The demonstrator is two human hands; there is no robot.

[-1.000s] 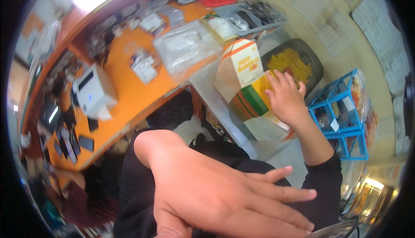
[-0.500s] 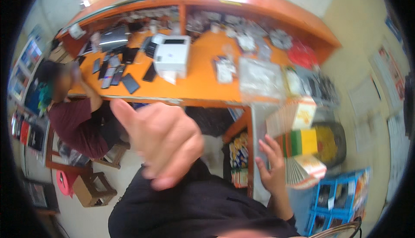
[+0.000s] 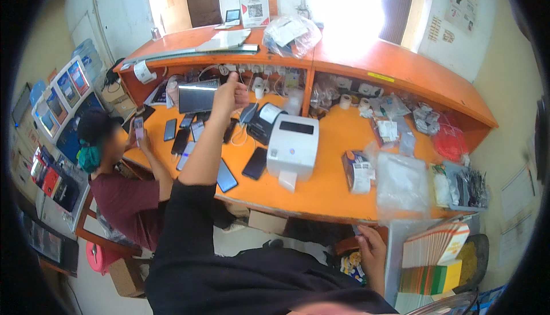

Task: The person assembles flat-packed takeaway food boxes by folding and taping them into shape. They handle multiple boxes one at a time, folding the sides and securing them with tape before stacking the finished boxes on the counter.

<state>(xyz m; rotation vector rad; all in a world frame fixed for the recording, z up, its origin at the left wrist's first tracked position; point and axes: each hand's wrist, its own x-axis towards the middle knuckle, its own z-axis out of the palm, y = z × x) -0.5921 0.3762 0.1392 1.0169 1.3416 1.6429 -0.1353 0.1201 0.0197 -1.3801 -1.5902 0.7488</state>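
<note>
My left hand (image 3: 231, 94) is raised at arm's length over the back of the orange desk (image 3: 338, 200), near the laptop (image 3: 197, 96). Its fingers are curled in and one digit points up; nothing shows in it. Below that forearm lie several phones, among them a blue-edged phone (image 3: 226, 176) and a dark phone (image 3: 255, 163). A white label printer (image 3: 293, 145) stands to the right of them. My right hand (image 3: 372, 252) hangs low by the desk's front edge, beside a stack of orange-edged cards or booklets (image 3: 429, 246). Its fingers are loosely bent and apart, holding nothing visible.
At left a person in a maroon shirt (image 3: 126, 203) sits holding a phone (image 3: 139, 129). Plastic bags (image 3: 401, 186) and a small box (image 3: 356, 172) lie on the desk's right. A raised orange shelf (image 3: 389, 66) runs along the back. A pink stool (image 3: 98, 256) stands at lower left.
My view has tilted up toward the desk and back wall. My left hand has moved from close in front of me out over the desk. My right hand's spread fingers have relaxed.
</note>
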